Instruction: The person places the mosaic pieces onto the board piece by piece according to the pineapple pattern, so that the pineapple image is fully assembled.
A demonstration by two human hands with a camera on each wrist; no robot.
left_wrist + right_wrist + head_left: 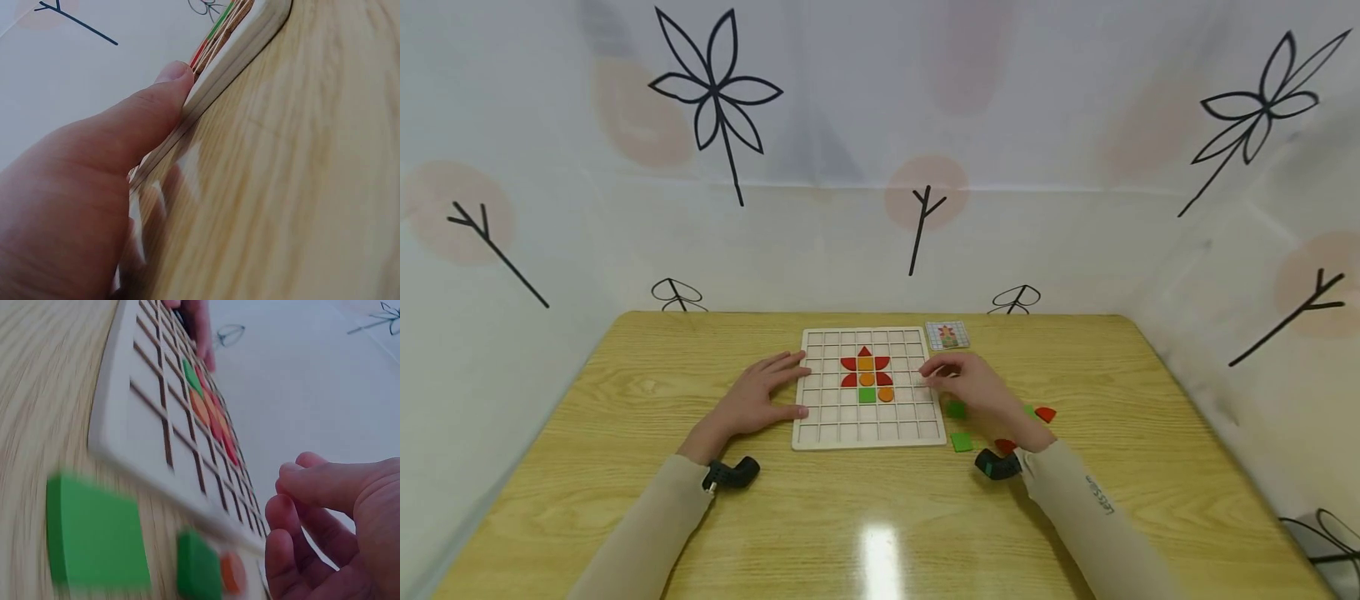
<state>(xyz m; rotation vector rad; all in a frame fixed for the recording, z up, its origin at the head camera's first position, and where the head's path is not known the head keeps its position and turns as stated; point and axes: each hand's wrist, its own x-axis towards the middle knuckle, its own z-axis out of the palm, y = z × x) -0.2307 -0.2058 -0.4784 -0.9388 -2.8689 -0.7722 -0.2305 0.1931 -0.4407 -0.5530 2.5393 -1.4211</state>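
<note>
My left hand (748, 402) rests at the left edge of a pale grid board (832, 432), fingers spread, with the thumb (156, 103) on its rim. On the board, red, orange and green pieces make a pattern. A red triangle (864, 352) tops it, above an orange square (865, 364); a green square (867, 395) lies beside an orange disc (886, 394) at the bottom. My right hand (973, 387) hovers by the board's right edge, fingers loosely bent. In the right wrist view, no piece shows between thumb and fingertips.
A small pattern card (948, 336) lies beyond the board's right corner. Loose green squares (962, 442), red pieces (1046, 414) and an orange piece (233, 573) lie right of the board, partly hidden by my right hand. A patterned cloth hangs behind the wooden table (760, 533).
</note>
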